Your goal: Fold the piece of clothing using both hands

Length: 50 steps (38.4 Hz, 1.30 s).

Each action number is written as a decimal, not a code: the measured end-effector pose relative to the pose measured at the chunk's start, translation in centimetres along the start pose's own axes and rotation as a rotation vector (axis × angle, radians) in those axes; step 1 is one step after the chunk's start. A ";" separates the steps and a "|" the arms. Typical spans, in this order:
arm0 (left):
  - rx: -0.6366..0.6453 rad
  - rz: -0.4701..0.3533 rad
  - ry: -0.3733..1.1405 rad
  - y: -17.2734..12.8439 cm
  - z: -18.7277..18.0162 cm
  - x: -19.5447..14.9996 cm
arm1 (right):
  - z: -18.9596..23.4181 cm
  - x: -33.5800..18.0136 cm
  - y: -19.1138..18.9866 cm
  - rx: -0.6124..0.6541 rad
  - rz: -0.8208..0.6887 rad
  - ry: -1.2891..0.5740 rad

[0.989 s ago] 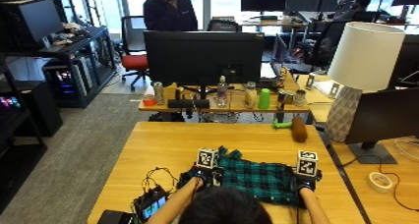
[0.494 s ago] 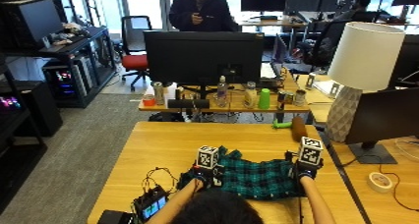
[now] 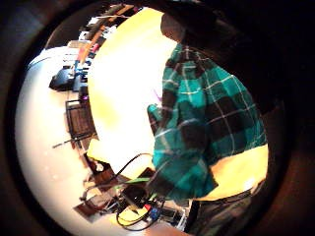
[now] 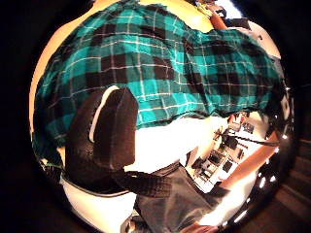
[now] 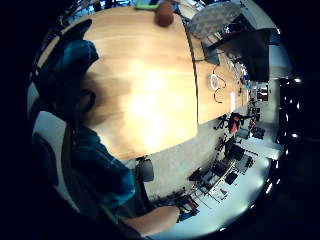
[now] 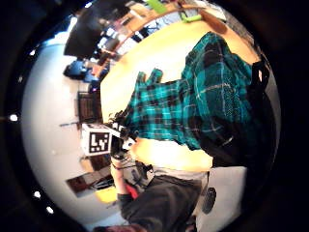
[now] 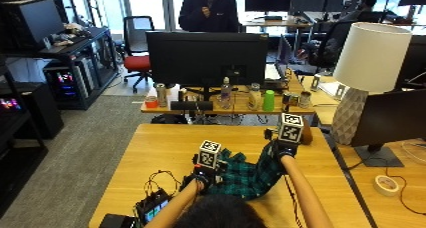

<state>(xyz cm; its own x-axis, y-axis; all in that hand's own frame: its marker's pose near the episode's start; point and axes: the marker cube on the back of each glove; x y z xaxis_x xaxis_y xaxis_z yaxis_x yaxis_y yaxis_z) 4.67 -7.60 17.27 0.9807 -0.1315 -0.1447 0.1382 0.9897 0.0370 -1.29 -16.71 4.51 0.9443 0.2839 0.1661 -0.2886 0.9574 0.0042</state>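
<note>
- My left hand pinches the near-left edge of the teal-and-black plaid flannel shirt; my right hand has lifted the opposite edge and carries it out toward one o'clock, fingers curled into the cloth as far as I can judge, since the right palm views show them poorly.
- The shirt lies on the pale wooden table just ahead of me, its left part resting flat, its right part raised and draping.
- I judge it light, soft and limp: it sags between grips and won't hold a crease unaided.
- Best held at edges or corners, both hands well apart, keeping the span taut while laying it over.
- A black gadget with cables sits at eight o'clock, near the hem.
</note>
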 end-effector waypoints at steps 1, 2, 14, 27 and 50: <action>-0.011 -0.002 -0.004 -0.9 0.6 -0.5 | -0.3 -1.0 0.0 0.000 -0.006 0.001; -0.022 -0.004 -0.005 -1.6 1.0 -0.9 | -0.6 -2.2 0.0 -0.002 -0.014 0.001; 0.009 -0.192 -0.118 3.1 -4.5 -9.6 | 0.9 -16.4 -0.4 -0.139 -0.149 0.014; 0.100 -0.364 -0.073 7.6 -9.5 -16.5 | 5.6 -27.1 9.2 -0.629 -0.142 -0.316; -0.008 -0.376 -0.099 8.6 -8.9 -16.9 | -4.8 -21.8 5.4 -0.192 -0.453 -0.622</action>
<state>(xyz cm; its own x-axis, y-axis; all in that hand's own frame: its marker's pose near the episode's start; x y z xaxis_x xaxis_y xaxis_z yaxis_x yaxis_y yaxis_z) -11.91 3.67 11.27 0.8706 -0.4894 -0.0505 0.4897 0.8719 -0.0082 -22.67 -17.44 -3.82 0.6858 -0.1619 0.7096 0.1881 0.9813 0.0422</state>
